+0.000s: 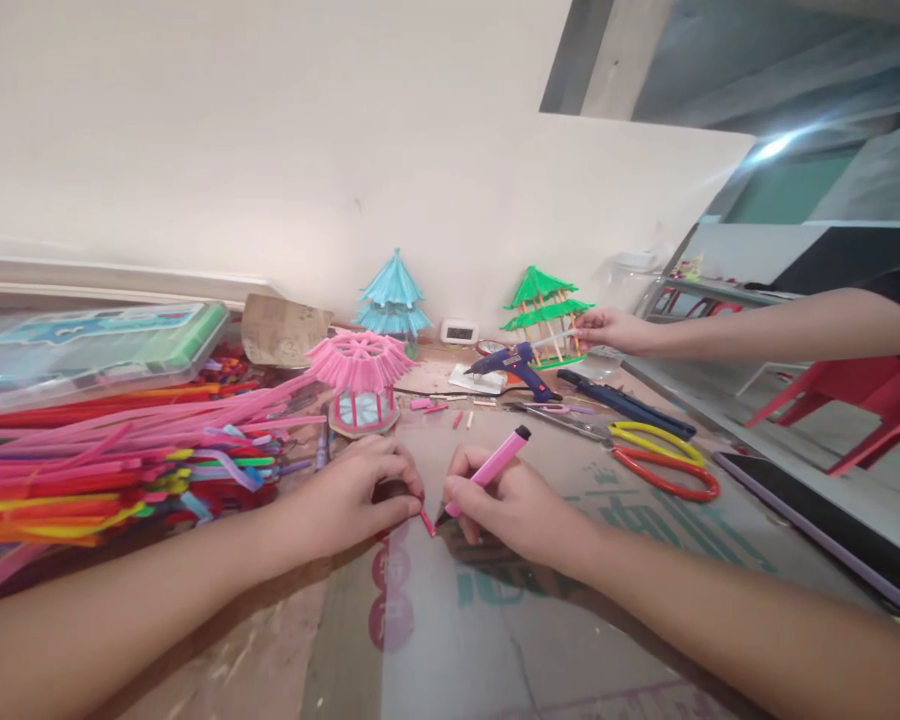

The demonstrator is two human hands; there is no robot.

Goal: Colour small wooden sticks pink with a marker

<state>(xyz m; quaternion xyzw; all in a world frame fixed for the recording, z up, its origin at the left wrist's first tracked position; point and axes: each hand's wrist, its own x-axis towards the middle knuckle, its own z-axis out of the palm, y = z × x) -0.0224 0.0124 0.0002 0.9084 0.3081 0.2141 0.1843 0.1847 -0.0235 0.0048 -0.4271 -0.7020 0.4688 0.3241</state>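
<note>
My left hand rests on the table with its fingers pinched on a short pink straw piece. My right hand is closed around a pink craft knife, and its tip meets that straw piece. Just beyond my hands stands a small pink straw pavilion. A heap of coloured straws lies left of my left arm.
Another person's hand reaches in from the right toward a green straw pagoda. A blue pagoda, a blue glue gun, yellow scissors, red scissors and cut pink bits lie behind. A clear box sits far left.
</note>
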